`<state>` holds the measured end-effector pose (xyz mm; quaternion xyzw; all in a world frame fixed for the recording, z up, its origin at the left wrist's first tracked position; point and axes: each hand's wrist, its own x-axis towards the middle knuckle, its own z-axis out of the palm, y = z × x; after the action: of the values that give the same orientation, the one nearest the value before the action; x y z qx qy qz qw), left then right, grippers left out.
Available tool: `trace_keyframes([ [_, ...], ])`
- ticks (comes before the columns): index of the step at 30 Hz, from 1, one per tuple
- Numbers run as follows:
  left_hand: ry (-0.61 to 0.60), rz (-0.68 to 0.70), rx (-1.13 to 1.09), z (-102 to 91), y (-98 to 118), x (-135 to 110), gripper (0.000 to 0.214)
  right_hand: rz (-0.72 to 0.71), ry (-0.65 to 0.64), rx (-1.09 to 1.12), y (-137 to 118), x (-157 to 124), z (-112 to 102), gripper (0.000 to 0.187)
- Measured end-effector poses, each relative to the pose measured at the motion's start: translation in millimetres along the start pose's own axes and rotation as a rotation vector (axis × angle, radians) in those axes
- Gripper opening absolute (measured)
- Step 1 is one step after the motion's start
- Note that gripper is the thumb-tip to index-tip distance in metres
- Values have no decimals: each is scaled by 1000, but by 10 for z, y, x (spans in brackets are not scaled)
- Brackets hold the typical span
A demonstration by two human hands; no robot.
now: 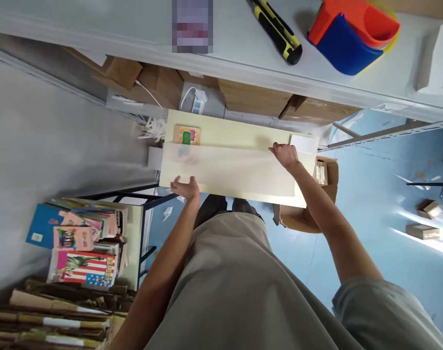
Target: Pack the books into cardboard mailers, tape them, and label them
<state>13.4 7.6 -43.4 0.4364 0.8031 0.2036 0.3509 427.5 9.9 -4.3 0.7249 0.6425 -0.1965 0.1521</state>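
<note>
A long translucent white sheet (pixel 236 170) lies over a cream-coloured table top (pixel 243 133). My left hand (pixel 187 187) is at the sheet's near edge, towards its left end, with the fingers curled over that edge. My right hand (pixel 285 154) grips the sheet at its far right corner, fingers closed. A small brown card with green and pink shapes (pixel 186 135) lies on the table at the far left, partly under the sheet. A white paper block (pixel 303 144) sits just beyond my right hand.
Above is a grey shelf (pixel 134 29) with a yellow-black utility knife (pixel 278 31), a red and blue tape dispenser (pixel 352 34) and a white box (pixel 436 63). Cardboard boxes (pixel 254 97) sit under it. Stacked picture books (pixel 83 243) and flat cartons (pixel 54 316) are at the left. An open carton (pixel 325 180) stands on the blue floor.
</note>
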Motion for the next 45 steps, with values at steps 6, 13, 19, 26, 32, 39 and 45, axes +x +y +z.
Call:
trace_keyframes([
  [6, -225, 363, 543, -220, -59, 732, 97, 92, 22, 93, 154, 262, 756, 39],
  [13, -498, 576, 775, -125, -227, 964, 110, 224, 428, 240, -132, 141, 1101, 42],
  [19, -500, 600, 782, -123, -266, 868, 115, 312, 328, 586, -960, -351, 1302, 37],
  [26, -549, 633, 721, -319, -143, 1115, 83, 400, 295, 1082, -2233, -111, 1052, 42],
  [32, -615, 619, 404, -480, -33, 1681, 50, 391, -343, 1421, -3440, 455, 883, 42],
  [39, -331, 309, 295, -238, 287, 2170, 60, 530, -432, 1414, -3418, 563, 931, 51],
  [45, -441, 134, 288, -63, 493, 2681, 35, 545, -470, 1482, -3394, 562, 943, 50],
])
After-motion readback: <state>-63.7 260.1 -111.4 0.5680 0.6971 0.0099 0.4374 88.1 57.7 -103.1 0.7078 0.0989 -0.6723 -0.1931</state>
